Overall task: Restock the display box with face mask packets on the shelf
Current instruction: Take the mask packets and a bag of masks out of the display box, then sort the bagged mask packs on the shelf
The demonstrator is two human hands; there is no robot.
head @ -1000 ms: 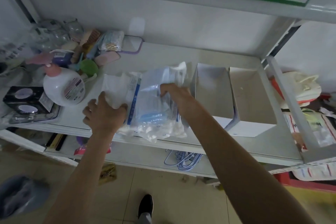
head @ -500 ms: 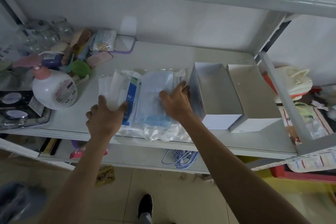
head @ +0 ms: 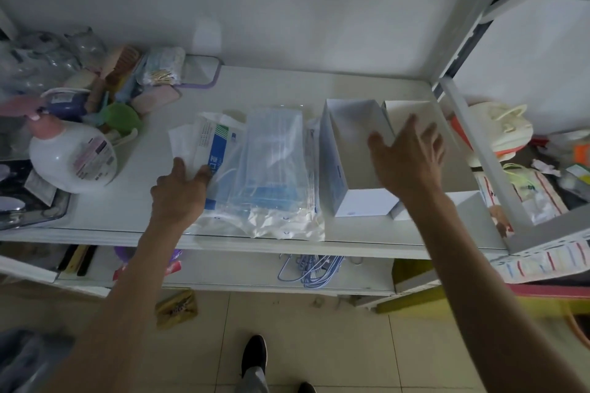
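Head view, and the left hand [head: 178,198] lies flat, fingers straight, on the left edge of the loose pile of clear plastic face mask packets [head: 271,163], apparently pinning the slippery stack against the white metal shelf [head: 287,89] so it does not slide off the front lip. The right hand [head: 408,163] hovers open, fingers spread, holding nothing, over the tall white open-topped cardboard display box [head: 351,150]; it looks placed to steady or turn the box for loading. The box stands just to the right of the pile, touching it or nearly so, and what shows of its inside is bare, with no packet in it yet. A second pale open carton [head: 459,169] sits against its right side, also showing nothing inside, though the hand hides part of it. So every packet is on the shelf, and restocking has barely started.
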